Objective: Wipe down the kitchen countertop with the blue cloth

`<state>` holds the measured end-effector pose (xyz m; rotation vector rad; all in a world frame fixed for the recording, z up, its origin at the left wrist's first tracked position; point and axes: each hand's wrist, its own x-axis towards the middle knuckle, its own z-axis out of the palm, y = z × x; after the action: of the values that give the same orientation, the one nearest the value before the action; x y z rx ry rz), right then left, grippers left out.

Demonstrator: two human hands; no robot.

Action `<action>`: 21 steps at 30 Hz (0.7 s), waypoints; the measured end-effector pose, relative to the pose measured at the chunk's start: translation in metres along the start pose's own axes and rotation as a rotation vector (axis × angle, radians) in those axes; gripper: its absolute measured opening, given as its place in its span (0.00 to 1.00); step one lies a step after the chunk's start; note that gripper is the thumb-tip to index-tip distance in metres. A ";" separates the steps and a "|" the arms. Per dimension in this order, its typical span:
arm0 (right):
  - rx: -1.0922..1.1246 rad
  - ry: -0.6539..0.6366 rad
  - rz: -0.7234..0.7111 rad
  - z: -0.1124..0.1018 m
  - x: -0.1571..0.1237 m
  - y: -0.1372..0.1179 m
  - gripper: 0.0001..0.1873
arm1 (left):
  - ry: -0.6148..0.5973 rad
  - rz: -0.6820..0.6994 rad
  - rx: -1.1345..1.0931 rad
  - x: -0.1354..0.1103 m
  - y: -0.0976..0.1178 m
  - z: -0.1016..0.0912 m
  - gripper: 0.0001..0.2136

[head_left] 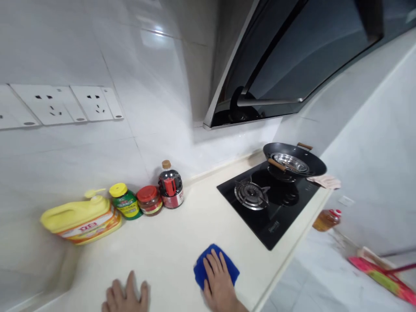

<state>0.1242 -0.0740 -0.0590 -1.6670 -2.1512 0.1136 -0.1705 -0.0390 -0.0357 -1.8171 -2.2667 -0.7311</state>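
Observation:
Pressed down on a folded blue cloth (202, 273), my right hand (218, 279) holds it against the cream countertop (169, 255). Its fingers stretch over the top of the cloth, and the thumb lies near the left edge. My left hand (126, 299) rests on the counter at the bottom of the view, fingers apart and nothing in it; the picture edge cuts off its lower part.
Along the wall stand a yellow jug (84, 221), a green jar (126, 203), a red-lidded jar (149, 201) and a dark sauce bottle (171, 186). Rightward are a black gas hob (273, 223), a wok (313, 162) and a pinkish cloth (326, 181). A range hood (260, 86) overhangs.

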 end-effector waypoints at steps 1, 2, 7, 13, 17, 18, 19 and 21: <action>-0.012 0.010 -0.035 -0.003 -0.022 0.001 0.35 | 0.001 0.011 -0.007 0.000 0.000 -0.001 0.33; -0.024 0.015 -0.075 -0.008 -0.042 0.003 0.36 | -0.005 0.023 -0.016 -0.001 -0.001 -0.001 0.33; -0.150 -0.020 -0.096 -0.045 -0.096 0.030 0.36 | -0.041 0.056 -0.079 -0.003 -0.006 -0.005 0.31; -0.308 -0.055 0.152 -0.062 -0.076 0.065 0.32 | -0.058 0.050 -0.165 -0.003 0.001 -0.015 0.31; -0.371 -0.043 0.346 -0.055 -0.022 0.075 0.30 | -0.083 0.017 -0.165 -0.004 0.005 -0.014 0.31; -0.379 -0.042 0.381 -0.053 -0.004 0.077 0.30 | -0.092 0.004 -0.155 -0.004 0.005 -0.011 0.31; -0.382 -0.042 0.407 -0.051 0.015 0.080 0.31 | -0.100 -0.009 -0.143 -0.005 0.005 -0.008 0.31; -0.370 -0.039 0.435 -0.046 0.053 0.089 0.31 | -0.107 -0.031 -0.117 -0.007 0.005 -0.002 0.32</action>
<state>0.2117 -0.0073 -0.0309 -2.3439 -1.8824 -0.1389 -0.1648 -0.0448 -0.0358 -1.9200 -2.3698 -0.8064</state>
